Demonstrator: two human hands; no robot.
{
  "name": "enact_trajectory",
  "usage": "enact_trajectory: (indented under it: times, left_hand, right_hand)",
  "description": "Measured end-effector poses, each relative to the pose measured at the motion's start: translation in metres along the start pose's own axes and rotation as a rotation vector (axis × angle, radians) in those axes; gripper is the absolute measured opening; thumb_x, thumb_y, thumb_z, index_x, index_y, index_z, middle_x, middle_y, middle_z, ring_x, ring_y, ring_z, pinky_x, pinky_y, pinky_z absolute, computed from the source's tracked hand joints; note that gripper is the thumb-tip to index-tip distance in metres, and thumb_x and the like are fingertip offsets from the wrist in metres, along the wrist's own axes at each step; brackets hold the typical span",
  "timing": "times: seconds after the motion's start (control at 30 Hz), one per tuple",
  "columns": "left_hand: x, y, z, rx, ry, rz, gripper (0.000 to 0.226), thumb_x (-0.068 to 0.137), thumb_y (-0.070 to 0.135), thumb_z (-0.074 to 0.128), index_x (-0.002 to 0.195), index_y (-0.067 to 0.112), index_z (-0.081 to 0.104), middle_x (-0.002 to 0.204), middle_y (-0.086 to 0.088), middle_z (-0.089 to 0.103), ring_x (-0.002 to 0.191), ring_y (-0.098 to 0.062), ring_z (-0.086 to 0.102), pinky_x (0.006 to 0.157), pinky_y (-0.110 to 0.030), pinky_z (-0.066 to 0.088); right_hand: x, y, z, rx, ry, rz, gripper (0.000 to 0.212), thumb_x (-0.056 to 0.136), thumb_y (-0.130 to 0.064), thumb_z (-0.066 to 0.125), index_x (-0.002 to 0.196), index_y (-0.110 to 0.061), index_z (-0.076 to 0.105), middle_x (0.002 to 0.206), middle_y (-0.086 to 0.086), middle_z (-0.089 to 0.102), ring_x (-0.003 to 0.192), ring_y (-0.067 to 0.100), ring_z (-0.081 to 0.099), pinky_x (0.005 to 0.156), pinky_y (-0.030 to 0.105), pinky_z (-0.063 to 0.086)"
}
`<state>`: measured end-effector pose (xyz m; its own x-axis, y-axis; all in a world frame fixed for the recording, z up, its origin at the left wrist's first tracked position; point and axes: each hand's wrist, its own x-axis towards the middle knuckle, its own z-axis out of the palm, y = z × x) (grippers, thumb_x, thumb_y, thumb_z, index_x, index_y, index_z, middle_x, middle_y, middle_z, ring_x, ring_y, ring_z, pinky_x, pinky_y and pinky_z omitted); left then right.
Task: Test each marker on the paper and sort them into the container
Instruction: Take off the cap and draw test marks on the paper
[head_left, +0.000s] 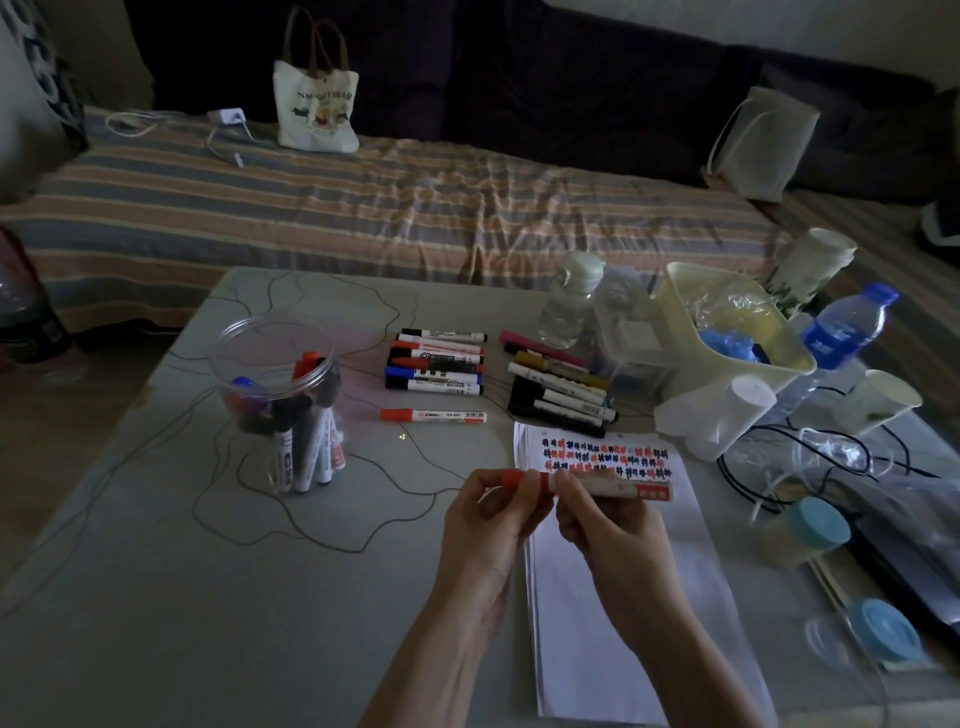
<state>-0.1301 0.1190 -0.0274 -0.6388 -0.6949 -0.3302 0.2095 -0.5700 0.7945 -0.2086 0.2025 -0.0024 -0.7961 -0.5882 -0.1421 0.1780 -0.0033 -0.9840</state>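
Note:
Both hands hold one red marker (631, 488) level above the top of the white paper (623, 571). My left hand (493, 514) pinches its red cap end; my right hand (597, 512) grips the white barrel. Rows of red, blue and black test marks (605, 457) fill the paper's top. A clear round container (275, 384) at the left holds several markers standing upright. A lone red-capped marker (434, 415) lies on the table. Behind it lies a group of whiteboard markers (436, 364), with a second pile of markers (558, 387) to its right.
A cream bin (727, 332) with plastic bags, water bottles (569, 301) (844, 327), a clear box (631, 332), cups, blue-lidded jars (810, 530) and black cables (810, 457) crowd the table's right side. A striped bed with a tote bag (316, 98) lies behind the table.

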Motion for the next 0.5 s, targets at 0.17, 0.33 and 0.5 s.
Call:
enact_trajectory:
  times: [0.17, 0.33, 0.5]
  left_hand:
    - [0.001, -0.002, 0.003, 0.060, 0.058, -0.008, 0.022, 0.082, 0.014, 0.072, 0.098, 0.002, 0.064, 0.096, -0.012, 0.075, 0.090, -0.022, 0.073, 0.082, -0.031, 0.057]
    - [0.010, 0.005, -0.007, 0.009, 0.097, -0.005, 0.020, 0.084, 0.007, 0.070, 0.104, 0.006, 0.066, 0.096, -0.008, 0.075, 0.095, -0.021, 0.071, 0.086, -0.032, 0.055]
    - [0.027, 0.004, -0.019, 0.236, 0.046, 0.104, 0.021, 0.088, 0.003, 0.066, 0.104, 0.015, 0.066, 0.095, 0.002, 0.076, 0.095, -0.011, 0.071, 0.085, -0.025, 0.054]
  right_hand:
    - [-0.002, 0.001, -0.003, 0.139, -0.042, 0.137, 0.024, 0.076, -0.024, 0.069, 0.087, -0.003, 0.067, 0.073, 0.010, 0.059, 0.067, 0.020, 0.053, 0.066, 0.030, 0.048]
    - [0.006, -0.004, -0.034, 0.311, -0.084, 0.371, 0.039, 0.086, -0.041, 0.058, 0.095, -0.008, 0.075, 0.077, 0.007, 0.065, 0.068, 0.017, 0.057, 0.060, 0.025, 0.049]
    - [0.030, -0.004, -0.052, -0.637, -0.258, 0.026, 0.013, 0.089, -0.028, 0.060, 0.087, -0.019, 0.070, 0.076, 0.006, 0.069, 0.066, 0.010, 0.064, 0.069, 0.032, 0.057]
